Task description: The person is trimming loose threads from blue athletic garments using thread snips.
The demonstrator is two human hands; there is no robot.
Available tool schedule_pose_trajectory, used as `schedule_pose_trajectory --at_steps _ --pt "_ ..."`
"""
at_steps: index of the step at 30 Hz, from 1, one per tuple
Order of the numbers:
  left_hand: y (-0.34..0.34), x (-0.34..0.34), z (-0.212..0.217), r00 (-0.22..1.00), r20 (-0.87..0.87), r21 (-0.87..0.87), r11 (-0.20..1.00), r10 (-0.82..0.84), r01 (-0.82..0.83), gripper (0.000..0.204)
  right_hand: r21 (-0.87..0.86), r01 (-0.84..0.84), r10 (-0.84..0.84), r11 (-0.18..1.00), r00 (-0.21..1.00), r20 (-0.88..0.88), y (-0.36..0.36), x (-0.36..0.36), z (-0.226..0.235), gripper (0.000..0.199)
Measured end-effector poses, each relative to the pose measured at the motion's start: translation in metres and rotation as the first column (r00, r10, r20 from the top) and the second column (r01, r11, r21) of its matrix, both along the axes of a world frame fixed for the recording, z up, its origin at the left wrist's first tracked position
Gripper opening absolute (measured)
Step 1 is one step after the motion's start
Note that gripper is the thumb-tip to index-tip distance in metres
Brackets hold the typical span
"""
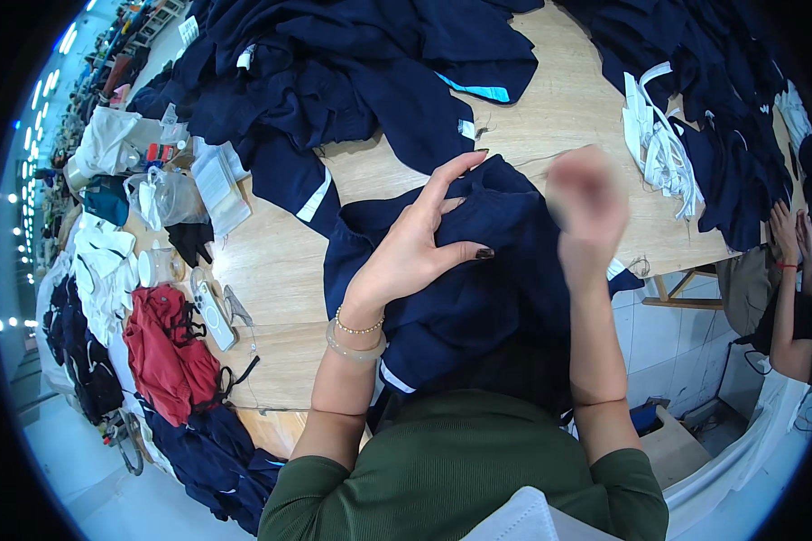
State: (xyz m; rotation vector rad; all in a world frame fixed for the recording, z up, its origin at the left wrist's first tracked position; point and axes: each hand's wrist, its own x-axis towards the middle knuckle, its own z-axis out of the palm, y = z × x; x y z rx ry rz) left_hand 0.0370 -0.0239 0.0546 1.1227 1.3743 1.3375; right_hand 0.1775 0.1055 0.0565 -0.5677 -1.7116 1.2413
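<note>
A navy garment (pixel 460 298) lies bunched at the table's near edge and drapes toward my lap. It has a gathered, seamed edge near the top and a pale strip at its lower left. My left hand (pixel 415 239) grips its upper part, thumb and index finger spread over the cloth and the other fingers partly hidden in the folds. Just right of the garment, my right hand (pixel 591 203) is raised and smeared by motion, so its fingers and anything in them cannot be made out. A thin dark thread seems to run between the garment's top and this hand.
More navy garments (pixel 334 81) are heaped at the back, with white strips (pixel 656 144) at the right. Left are a red garment (pixel 167 347), a phone (pixel 214 316), a plastic bag (pixel 167 198) and a clear packet (pixel 218 194). Another person's hands (pixel 789 234) are at far right.
</note>
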Motion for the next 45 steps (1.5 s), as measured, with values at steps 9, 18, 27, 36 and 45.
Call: schedule_pose_trajectory --at_steps 9,18,27,36,45 --pt "0.002 0.004 0.000 0.987 0.146 0.018 0.998 -0.061 0.059 0.094 -0.347 -0.546 0.595 0.763 0.803 0.045 0.015 -0.009 -0.010 0.009" --pt "-0.003 -0.002 0.001 0.974 -0.214 -0.120 0.988 0.074 -0.102 0.051 -0.199 -0.337 0.382 0.920 0.882 0.275 0.003 0.005 -0.021 0.005" --pt "0.010 0.016 -0.019 0.940 -0.281 -0.077 0.972 0.192 -0.222 0.029 -0.060 -0.252 0.259 0.966 0.944 0.205 0.004 0.002 -0.021 0.002" --pt "0.019 0.016 -0.023 0.964 -0.177 -0.108 0.969 0.199 -0.220 0.037 -0.697 -0.356 0.331 0.622 0.927 -0.178 0.021 0.003 -0.003 0.015" --pt "0.015 0.011 -0.024 0.987 0.018 -0.073 0.985 0.158 -0.156 0.037 -0.458 0.046 -0.068 0.888 0.997 -0.031 0.071 0.001 -0.006 0.025"
